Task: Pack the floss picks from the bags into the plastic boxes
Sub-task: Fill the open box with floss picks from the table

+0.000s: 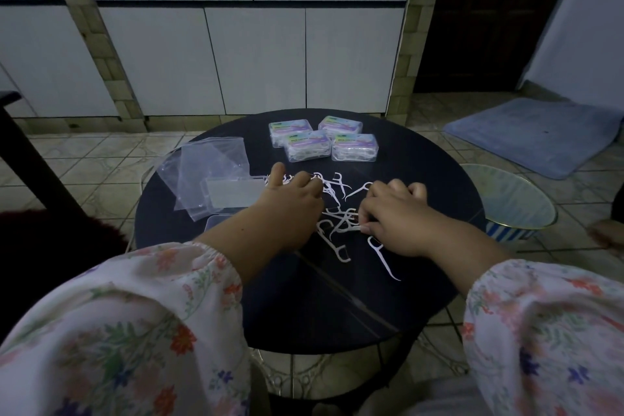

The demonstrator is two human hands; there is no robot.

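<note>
Left hand [287, 203]: placed palm-down on the desk [304, 297], fingers curled over a clump of picks [332, 209] at its fingertips, thumb extended toward the bags [209, 169]. Whether the fingers actually grip any picks cannot be determined; the hand covers them.

Right hand [395, 216]: placed palm-down just right of the left hand, fingers curled, thumb and forefinger pinching the handle of one pick [341, 230] that lies between the two hands.

Loose picks: white, scattered on the dark round desk between and ahead of both hands. Two lie nearer the person than the rest, one just below the right hand and one below the gap between the hands.

Boxes [324, 142]: four clear, lidded, labelled, each showing white picks inside. They stand in a two-by-two group beyond the hands, apart from the loose picks.

Bags: clear, flat, overlapping, lying left of the left hand.

Tray [233, 192]: a clear rectangular plastic piece, resting on the bags, just beside the left thumb.

Sleeves [135, 331]: floral, covering both forearms to the wrist.

Floor: tiled. A striped bin [513, 206] stands right of the right hand; a blue mat [537, 132] lies beyond it.
</note>
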